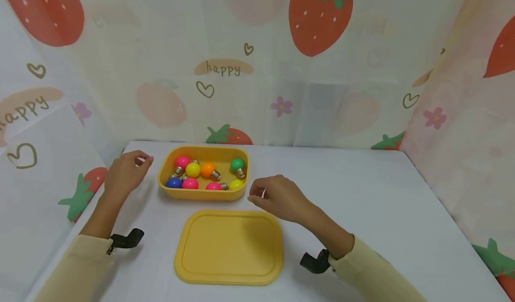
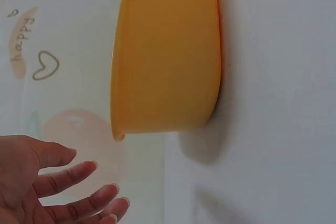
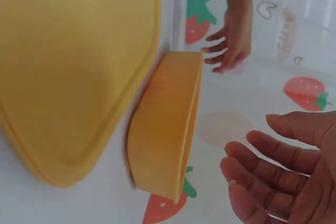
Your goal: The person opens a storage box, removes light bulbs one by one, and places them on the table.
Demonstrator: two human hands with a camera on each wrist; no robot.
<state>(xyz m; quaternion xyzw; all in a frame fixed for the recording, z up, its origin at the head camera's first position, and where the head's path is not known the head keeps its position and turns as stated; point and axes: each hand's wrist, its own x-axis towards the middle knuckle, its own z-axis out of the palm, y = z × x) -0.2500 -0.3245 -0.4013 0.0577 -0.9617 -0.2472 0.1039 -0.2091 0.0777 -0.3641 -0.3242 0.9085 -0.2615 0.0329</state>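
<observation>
While flanking box (image 1: 202,195) with left hand (image 1: 128,171) and right hand (image 1: 279,198), fingers loosely parted, pinching nothing | noted bulbs (image 1: 193,169) inside box, presumably walled in against rolling | noted lid (image 1: 228,248) flat on table (image 1: 362,203) before box, likely placed clear to leave bulbs reachable

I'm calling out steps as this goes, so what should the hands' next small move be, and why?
Probably ease the left hand and right hand inward to grip the ends of the yellow box. They are on either side of it without touching, fingers relaxed and holding nothing, while the bulbs sit inside it.
</observation>
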